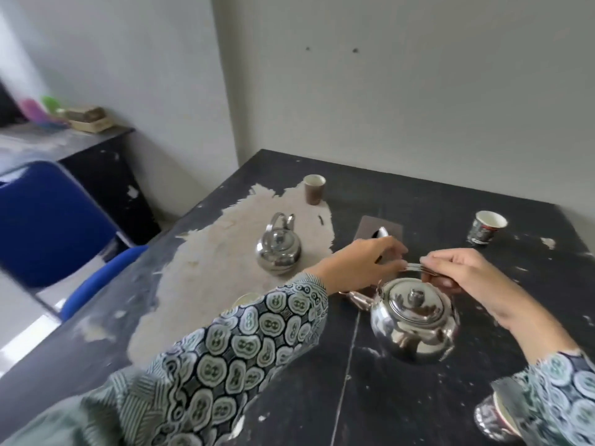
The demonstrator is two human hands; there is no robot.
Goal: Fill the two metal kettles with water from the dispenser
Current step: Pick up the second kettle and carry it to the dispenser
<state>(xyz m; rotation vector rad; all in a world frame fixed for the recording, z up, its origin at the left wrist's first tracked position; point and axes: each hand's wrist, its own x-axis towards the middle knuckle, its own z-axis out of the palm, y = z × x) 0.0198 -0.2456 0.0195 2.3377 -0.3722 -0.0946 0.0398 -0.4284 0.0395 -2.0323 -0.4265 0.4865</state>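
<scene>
Two shiny metal kettles stand on a worn black table point(402, 397). The near kettle point(413, 320) sits in front of me with its lid on and its spout pointing left. Both hands are on its raised wire handle: my left hand point(363, 262) pinches the handle's left part, and my right hand point(463, 275) curls its fingers round the right part. The second kettle point(278, 249), lid on and handle upright, stands further back to the left on a bare scraped patch of the table. No water dispenser is in view.
A brown paper cup point(314, 189) stands at the back, a printed cup point(486, 231) at the right, another cup point(495, 416) by my right sleeve. A brown tissue box point(380, 230) lies beyond my left hand. A blue chair point(54, 220) stands left of the table.
</scene>
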